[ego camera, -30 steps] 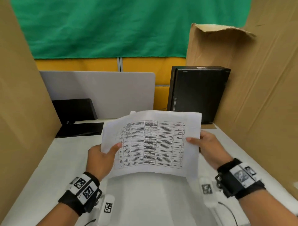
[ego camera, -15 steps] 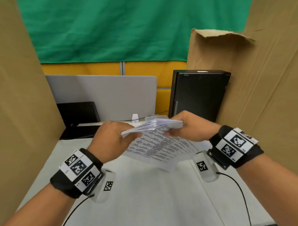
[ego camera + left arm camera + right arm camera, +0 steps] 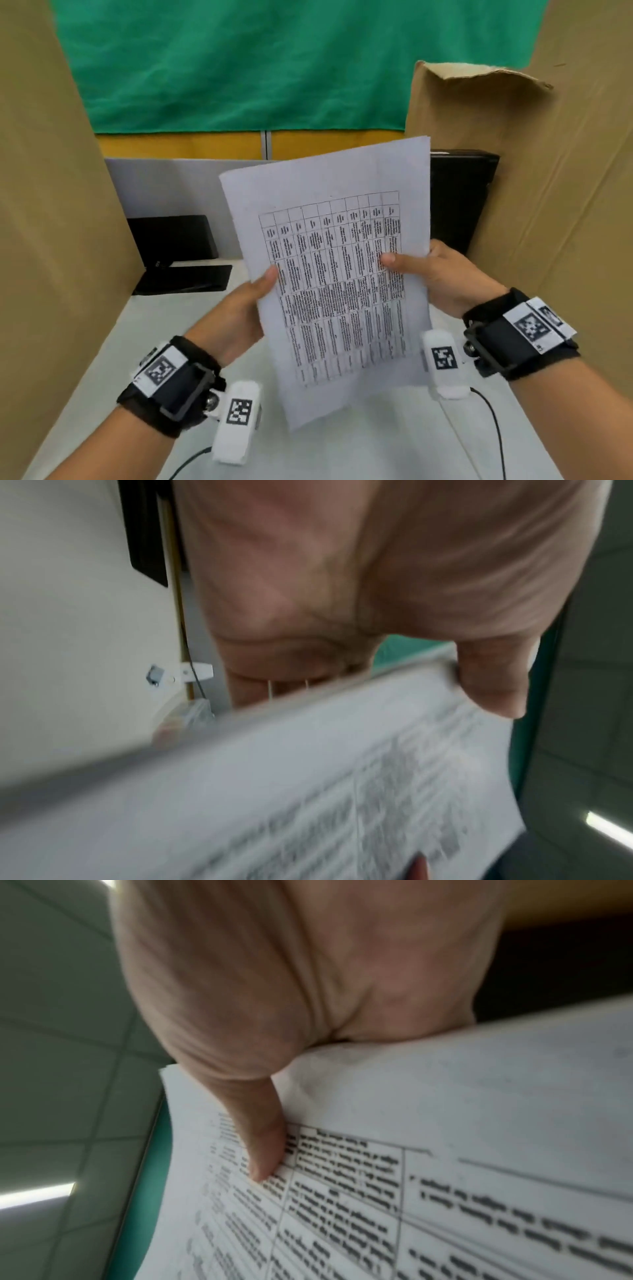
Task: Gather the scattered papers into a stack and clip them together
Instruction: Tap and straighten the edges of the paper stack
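Both hands hold a thin stack of white printed paper sheets (image 3: 337,274) upright above the white table (image 3: 102,342).

The left hand (image 3: 236,315) grips the left long edge of the stack, with the thumb on the front face and the other fingers behind the sheets; in the left wrist view the thumb tip (image 3: 493,688) presses on the corner of the paper edges. The right hand (image 3: 442,274) pinches the right long edge, its thumb (image 3: 263,1139) lying flat on the printed black grid of a table with dense text, the other fingers hidden behind. The sheets are smooth, rectangular and a little tilted; the edges look nearly aligned. Behind the fingers stand brown corrugated cardboard walls (image 3: 565,205), a matte black box (image 3: 459,202) and a green cloth (image 3: 239,61).
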{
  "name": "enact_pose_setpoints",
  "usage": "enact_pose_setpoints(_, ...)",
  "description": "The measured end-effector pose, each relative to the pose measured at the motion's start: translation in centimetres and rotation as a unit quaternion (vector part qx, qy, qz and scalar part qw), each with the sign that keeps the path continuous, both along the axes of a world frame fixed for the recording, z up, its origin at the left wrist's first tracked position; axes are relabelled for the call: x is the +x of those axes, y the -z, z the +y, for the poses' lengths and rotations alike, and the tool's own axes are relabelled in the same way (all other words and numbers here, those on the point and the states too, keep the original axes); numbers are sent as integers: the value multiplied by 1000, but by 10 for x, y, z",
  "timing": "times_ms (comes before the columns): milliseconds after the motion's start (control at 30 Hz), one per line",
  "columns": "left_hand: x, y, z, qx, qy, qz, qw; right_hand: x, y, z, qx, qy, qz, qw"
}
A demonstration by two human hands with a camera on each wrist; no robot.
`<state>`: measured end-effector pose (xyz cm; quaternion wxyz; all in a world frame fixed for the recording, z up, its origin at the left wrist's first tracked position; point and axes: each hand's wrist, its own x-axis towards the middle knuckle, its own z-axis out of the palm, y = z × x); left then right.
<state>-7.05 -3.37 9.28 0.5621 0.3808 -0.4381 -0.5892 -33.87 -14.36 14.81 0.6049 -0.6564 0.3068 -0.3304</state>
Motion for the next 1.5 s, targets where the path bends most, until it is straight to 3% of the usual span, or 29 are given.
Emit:
enact_pose_setpoints(67, -13, -4, -2, 16, -15, -12, 1000, 8, 11, 0, 25, 35, -24, 999)
enact_pose_setpoints(133, -23, -10, -8, -4, -88, -109, 990, 13, 18, 2, 31, 90, -44, 995)
enact_pose_setpoints(200, -32, -15, -12, -64, -169, -220, 959, 16, 21, 7, 16, 137, -67, 988)
enact_pose_setpoints(233, -36, -19, -12, -91, -199, -237, 947, 17, 22, 11, 6, 156, -84, 984)
enact_pose_setpoints(300, -42, -22, -12, -129, -228, -219, 940, 20, 23, 21, -27, 185, -122, 975)
enact_pose_setpoints(400, -42, -19, -10, -145, -179, -102, 968, 24, 30, 31, -77, 206, -148, 964)
enact_pose_setpoints(500, -32, -2, -12, -114, -158, 1, 981, 24, 48, 29, -61, 213, -124, 967)
enact_pose_setpoints(633, -32, 14, -15, -85, -243, -82, 963, 23, 72, 26, -17, 203, -62, 977)
enact_pose_setpoints(733, -36, 13, -15, -102, -265, -114, 952, 21, 74, 23, -14, 209, -66, 976)
enact_pose_setpoints(1000, -9, 0, -23, -52, -134, -127, 981, 9, 58, 28, -10, 139, -102, 985)
enact_pose_setpoints(1200, -6, -22, -20, -89, -84, -132, 984, 7, 25, 27, -39, 99, -161, 981)
enact_pose_setpoints(1267, -14, -30, -22, -96, -133, -170, 972, 13, 16, 26, -61, 112, -146, 981)
enact_pose_setpoints(1367, -25, -41, -29, -126, -228, -250, 932, 30, 8, 24, -113, 161, -100, 975)
enact_pose_setpoints(1500, -30, -34, -41, -159, -328, -201, 909, 49, 15, 25, -148, 200, -97, 964)
